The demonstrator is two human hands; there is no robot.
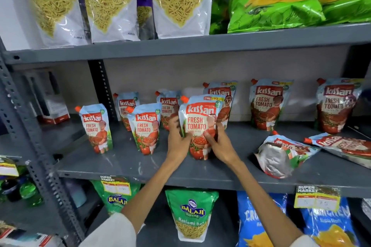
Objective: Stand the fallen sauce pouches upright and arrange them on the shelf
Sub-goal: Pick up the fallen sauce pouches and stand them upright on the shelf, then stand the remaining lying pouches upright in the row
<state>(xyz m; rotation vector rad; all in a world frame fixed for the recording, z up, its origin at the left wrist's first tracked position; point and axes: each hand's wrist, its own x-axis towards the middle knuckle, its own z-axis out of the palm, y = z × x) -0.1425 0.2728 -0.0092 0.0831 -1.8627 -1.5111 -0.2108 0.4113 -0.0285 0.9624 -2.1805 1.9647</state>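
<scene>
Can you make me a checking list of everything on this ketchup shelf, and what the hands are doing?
Surface: grey metal shelf, middle tier.
Job's things: held pouch upright at the front; eight more stand; two fallen pouches lie at right.
Clutter: small box at far left.
Grippers: left hand and right hand grip the held pouch's sides.
Cables: nothing seen.
Surroundings: sev packets and green chip bags above; snack bags below.

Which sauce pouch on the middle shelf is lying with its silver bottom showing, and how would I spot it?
Find the grey middle shelf with the red tomato sauce pouches. Right of the two hands, near the front edge, lies the fallen pouch. Unlike the flat pouch beside it, its crinkled silver base faces you.
</scene>
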